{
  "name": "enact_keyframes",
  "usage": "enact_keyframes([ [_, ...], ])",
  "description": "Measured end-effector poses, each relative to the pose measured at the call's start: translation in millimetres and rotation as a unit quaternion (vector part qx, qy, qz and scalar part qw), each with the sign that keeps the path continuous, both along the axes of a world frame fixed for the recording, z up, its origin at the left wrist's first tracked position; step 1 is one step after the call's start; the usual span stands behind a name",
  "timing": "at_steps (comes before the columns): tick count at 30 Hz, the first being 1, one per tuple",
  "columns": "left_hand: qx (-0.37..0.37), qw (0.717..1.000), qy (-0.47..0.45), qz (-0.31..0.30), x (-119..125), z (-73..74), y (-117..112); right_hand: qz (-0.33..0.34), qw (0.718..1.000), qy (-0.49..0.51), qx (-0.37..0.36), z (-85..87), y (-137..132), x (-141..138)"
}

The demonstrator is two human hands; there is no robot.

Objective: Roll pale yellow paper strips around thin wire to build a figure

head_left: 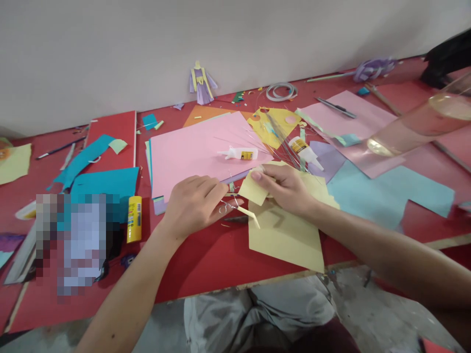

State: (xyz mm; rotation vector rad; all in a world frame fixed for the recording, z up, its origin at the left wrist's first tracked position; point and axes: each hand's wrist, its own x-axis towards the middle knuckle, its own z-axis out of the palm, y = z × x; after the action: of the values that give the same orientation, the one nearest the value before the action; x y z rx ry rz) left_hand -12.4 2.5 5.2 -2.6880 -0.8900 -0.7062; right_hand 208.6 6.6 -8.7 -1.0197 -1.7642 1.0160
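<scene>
My left hand [196, 205] is closed over the red table, thumb and fingers pinching a thin, twisted silvery wire [226, 208]. One end of that wire carries a bent, pale yellow paper-wrapped piece [248, 214]. To its right, my right hand [285, 189] is closed on a small pale yellow paper piece [254, 188], gripped between thumb and fingers. Beneath both lies a larger pale yellow sheet [287, 245]. A white glue bottle [241, 154] rests on a pink sheet [187, 152] just beyond my hands. Another glue bottle [305, 151] leans among loose wires [283, 137].
A yellow glue stick [134, 219] stands left of my left hand, by teal paper [106, 184]. A paper figure [201, 86] leans on the wall behind. At right are a cutter knife [336, 108], light blue paper [390, 191] and a clear cup-like object [415, 125]. A wire coil [281, 91] lies behind.
</scene>
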Motion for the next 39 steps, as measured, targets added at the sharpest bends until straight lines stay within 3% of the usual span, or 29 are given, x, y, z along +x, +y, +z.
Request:
enact_keyframes([
  [4, 0.004, 1.000, -0.010, 0.009, 0.1, 2.0, -0.1, -0.078, 0.992, 0.076, -0.070, 2.9, 1.0, -0.9],
  [7, 0.004, 1.000, -0.015, 0.005, 0.0, 1.8, -0.5, -0.113, 0.985, 0.106, -0.082, 4.3, 1.8, -1.8],
  [14, -0.002, 1.000, -0.029, -0.003, -0.1, 1.4, 0.0, -0.124, 0.984, 0.089, -0.088, 2.1, 1.5, -2.0],
  [19, -0.095, 0.987, -0.128, 0.013, -2.0, 4.1, -2.5, -0.130, 0.979, 0.120, -0.102, 3.5, 4.5, -1.2],
  [22, -0.230, 0.942, -0.240, 0.051, -3.0, 4.8, -3.4, -0.122, 0.981, 0.114, -0.099, 3.9, 4.6, -0.7],
  [26, -0.468, 0.804, -0.361, 0.069, -1.5, 3.6, -1.7, -0.113, 0.987, 0.076, -0.083, 2.0, 2.2, -0.9],
  [29, -0.563, 0.727, -0.391, 0.042, 0.3, 3.1, 0.0, -0.117, 0.988, 0.061, -0.075, 0.5, 0.5, -1.4],
  [33, -0.603, 0.687, -0.405, 0.020, 1.3, 3.3, 0.4, -0.109, 0.989, 0.060, -0.078, 0.2, 0.8, -1.5],
  [39, -0.637, 0.648, -0.418, -0.001, 5.4, -1.5, -0.5, -0.083, 0.995, 0.018, -0.047, 1.0, 2.5, -2.3],
])
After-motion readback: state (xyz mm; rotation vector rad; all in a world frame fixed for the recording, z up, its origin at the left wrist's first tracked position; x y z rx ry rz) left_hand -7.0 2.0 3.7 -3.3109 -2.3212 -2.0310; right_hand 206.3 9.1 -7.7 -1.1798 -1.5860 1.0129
